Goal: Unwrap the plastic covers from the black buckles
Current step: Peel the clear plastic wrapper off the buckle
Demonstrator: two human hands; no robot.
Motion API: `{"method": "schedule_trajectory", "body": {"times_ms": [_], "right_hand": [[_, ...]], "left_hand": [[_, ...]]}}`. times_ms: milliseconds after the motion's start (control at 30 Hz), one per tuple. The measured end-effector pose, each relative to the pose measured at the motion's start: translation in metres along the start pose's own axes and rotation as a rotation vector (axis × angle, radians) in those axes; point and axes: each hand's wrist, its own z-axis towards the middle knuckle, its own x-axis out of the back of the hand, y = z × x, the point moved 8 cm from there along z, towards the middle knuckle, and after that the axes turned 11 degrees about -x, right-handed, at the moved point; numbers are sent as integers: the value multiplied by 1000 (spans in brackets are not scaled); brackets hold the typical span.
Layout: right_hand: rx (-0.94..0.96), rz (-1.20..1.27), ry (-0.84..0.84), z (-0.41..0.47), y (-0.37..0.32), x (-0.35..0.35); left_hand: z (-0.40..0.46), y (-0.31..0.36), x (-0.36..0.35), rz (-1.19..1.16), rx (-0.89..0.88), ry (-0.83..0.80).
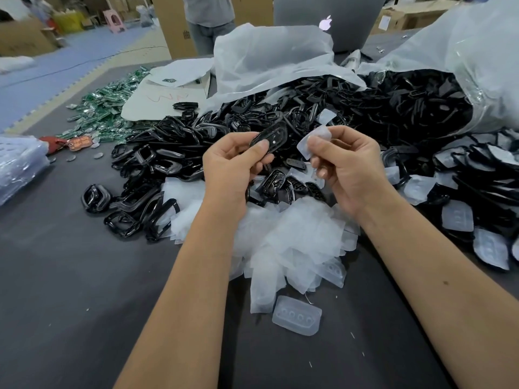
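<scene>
left hand (230, 164) pinching black buckle (269, 137), right hand (348, 164) seemingly pinching plastic cover (313, 140)

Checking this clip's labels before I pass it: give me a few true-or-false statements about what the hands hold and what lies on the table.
1. The left hand holds a black buckle. True.
2. The right hand holds nothing. False: its fingers pinch a clear plastic cover.
3. The cover is wrapped round the held buckle. False: the two are apart, one in each hand.
4. A heap of clear covers lies on the table below the hands. True.
5. A laptop stands behind the buckle pile. True.
</scene>
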Motion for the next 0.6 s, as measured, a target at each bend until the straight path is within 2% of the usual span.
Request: {"method": "schedule_trajectory", "body": {"times_ms": [167,300,600], "right_hand": [[79,-73,29,-3,-4,-3],[124,-124,23,-4,-6,-6],[205,-261,94,-6,-9,-7]], "left_hand": [[-2,0,-8,115,-59,-57],[-3,-1,-8,173,-73,-30],[-8,-3,-17,172,-49,-33]]}}
